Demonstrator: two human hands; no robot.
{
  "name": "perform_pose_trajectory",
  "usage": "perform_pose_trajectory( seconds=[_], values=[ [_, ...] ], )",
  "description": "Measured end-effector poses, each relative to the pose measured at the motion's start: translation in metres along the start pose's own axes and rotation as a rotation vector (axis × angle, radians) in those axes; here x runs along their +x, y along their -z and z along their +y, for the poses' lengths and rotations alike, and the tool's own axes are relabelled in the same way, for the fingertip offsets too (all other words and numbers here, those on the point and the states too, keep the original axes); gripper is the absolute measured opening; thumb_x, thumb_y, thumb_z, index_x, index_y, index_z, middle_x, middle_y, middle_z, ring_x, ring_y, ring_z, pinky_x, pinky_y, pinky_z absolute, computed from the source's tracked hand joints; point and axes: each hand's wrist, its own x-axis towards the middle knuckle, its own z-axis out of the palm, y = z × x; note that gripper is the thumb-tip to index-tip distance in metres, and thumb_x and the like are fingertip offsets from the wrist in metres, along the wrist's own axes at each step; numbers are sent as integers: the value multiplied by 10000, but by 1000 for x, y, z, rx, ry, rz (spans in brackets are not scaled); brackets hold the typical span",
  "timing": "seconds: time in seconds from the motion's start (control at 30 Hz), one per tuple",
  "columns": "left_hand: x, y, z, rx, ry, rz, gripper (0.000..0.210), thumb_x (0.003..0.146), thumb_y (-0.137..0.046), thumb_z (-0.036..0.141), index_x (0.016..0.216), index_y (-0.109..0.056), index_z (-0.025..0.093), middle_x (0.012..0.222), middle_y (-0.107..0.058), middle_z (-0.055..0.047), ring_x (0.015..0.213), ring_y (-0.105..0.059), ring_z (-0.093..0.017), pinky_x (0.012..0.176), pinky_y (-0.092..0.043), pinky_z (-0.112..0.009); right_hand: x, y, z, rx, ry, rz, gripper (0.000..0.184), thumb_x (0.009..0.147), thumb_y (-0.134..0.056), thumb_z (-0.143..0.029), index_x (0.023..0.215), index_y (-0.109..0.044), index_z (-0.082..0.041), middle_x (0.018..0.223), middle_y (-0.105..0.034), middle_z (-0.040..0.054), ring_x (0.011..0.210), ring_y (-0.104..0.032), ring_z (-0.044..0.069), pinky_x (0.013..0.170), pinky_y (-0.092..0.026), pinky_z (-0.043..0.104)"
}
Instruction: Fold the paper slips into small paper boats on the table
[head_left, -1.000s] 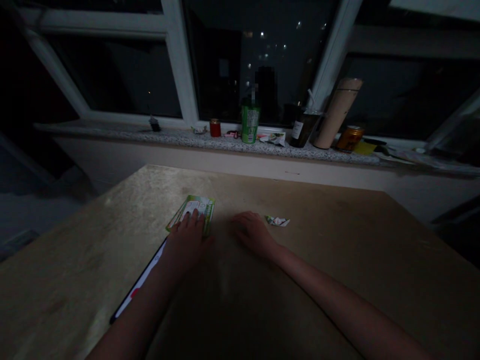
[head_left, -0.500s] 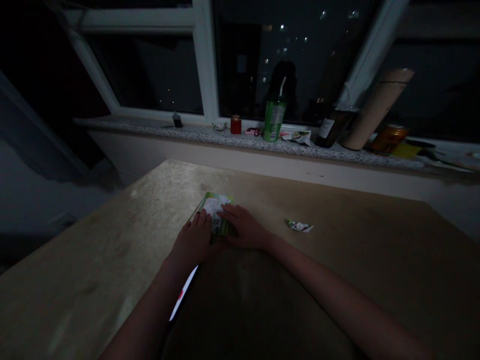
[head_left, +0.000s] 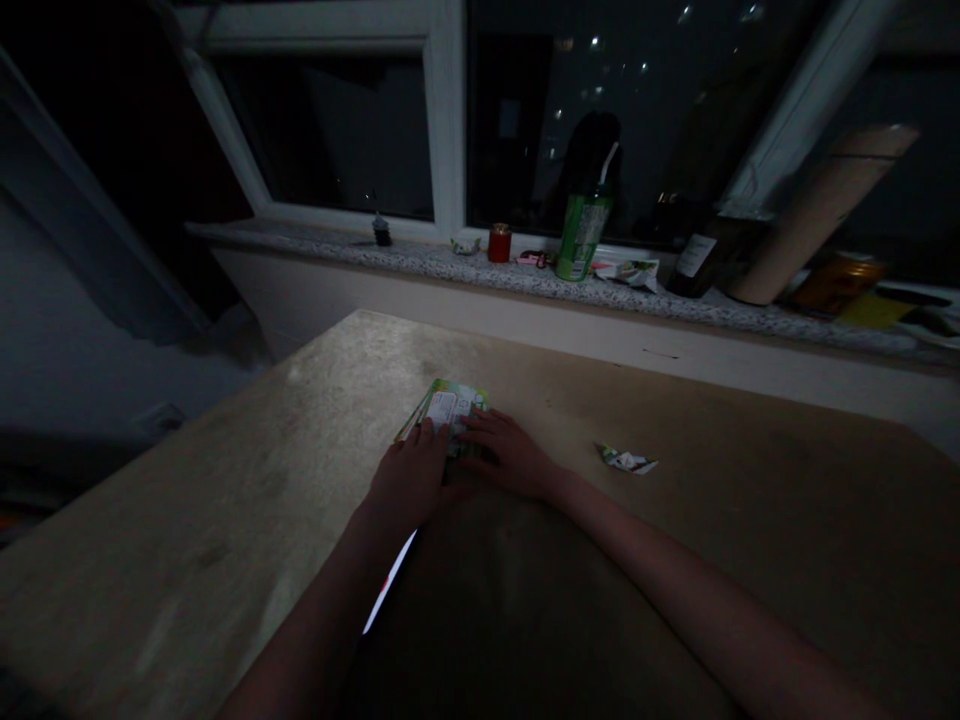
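Note:
A green and white printed sheet or flat packet (head_left: 445, 402), with a pale label panel, lies on the table in front of me. My left hand (head_left: 411, 475) rests palm down over its near left part, fingers stretched out. Over its right side lies my right hand (head_left: 514, 455), fingers spread and touching the print. The palms hide its near edge. Beside my left forearm shows the bright edge of a lit screen (head_left: 390, 583). Apart from both hands, to the right, sits a small folded paper piece (head_left: 627, 461) with a similar print.
The dim table (head_left: 300, 500) reaches to the wall under a speckled windowsill (head_left: 427, 262). Along the sill stand a red jar (head_left: 499, 245), a green container with a straw (head_left: 582, 238), a dark bottle (head_left: 691, 265), a leaning tall pinkish cylinder (head_left: 817, 220) and an orange can (head_left: 844, 282).
The view has turned a little to the left, so everything sits further right in the picture. Both hands stay on the printed sheet, with only slight finger shifts.

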Motion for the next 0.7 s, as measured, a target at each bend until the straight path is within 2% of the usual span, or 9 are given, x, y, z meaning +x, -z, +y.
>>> perform_pose_trajectory(
  seconds=[0.1, 0.2, 0.27, 0.43, 0.6, 0.7],
  values=[
    [2, 2, 1, 7, -3, 31, 627, 826, -649, 432, 1325, -444, 111, 1371, -439, -239, 1251, -438, -348, 968, -389, -451, 2, 1, 0, 13, 18, 0, 270, 944, -457, -251, 1147, -623, -187, 1290, -577, 76, 1275, -449, 228, 1097, -295, 459],
    [5, 7, 2, 10, -29, 71, 416, 895, -586, 297, 1274, -508, 144, 1377, -455, -190, 1262, -435, -307, 1002, -362, -434, 2, 1, 0, 30, 13, 35, 276, 960, -409, -214, 1133, -622, -189, 1218, -631, 66, 1208, -522, 208, 1078, -342, 429],
    [7, 11, 4, 5, -54, 84, 337, 921, -535, 215, 1252, -527, 151, 1340, -508, -155, 1220, -489, -266, 986, -390, -386, 2, 1, 0, 41, 6, 87, 279, 964, -396, -219, 1124, -622, -185, 1175, -655, 70, 1159, -562, 195, 1059, -375, 401],
    [10, 21, 9, 3, -60, 104, 407, 910, -465, 71, 1315, -454, 114, 1187, -625, -141, 1046, -616, -234, 882, -467, -346, -5, 5, -1, 12, 4, 196, 299, 964, -385, -248, 1115, -628, -163, 1168, -653, 104, 1120, -587, 201, 982, -462, 365],
    [10, 29, 20, -4, -91, 121, 295, 904, -453, 42, 1153, -586, 128, 1144, -651, -115, 1019, -625, -236, 884, -464, -350, -20, 15, -1, 7, 24, 278, 292, 959, -396, -254, 1149, -615, -212, 1185, -646, 82, 1129, -581, 184, 976, -474, 361],
    [8, 31, 30, -13, -138, 122, 295, 895, -459, 26, 1126, -603, 140, 1101, -672, -97, 976, -643, -230, 865, -476, -341, -34, 23, -3, 11, 25, 308, 292, 951, -412, -242, 1171, -602, -221, 1192, -643, 82, 1137, -575, 189, 963, -482, 368]
  ],
)
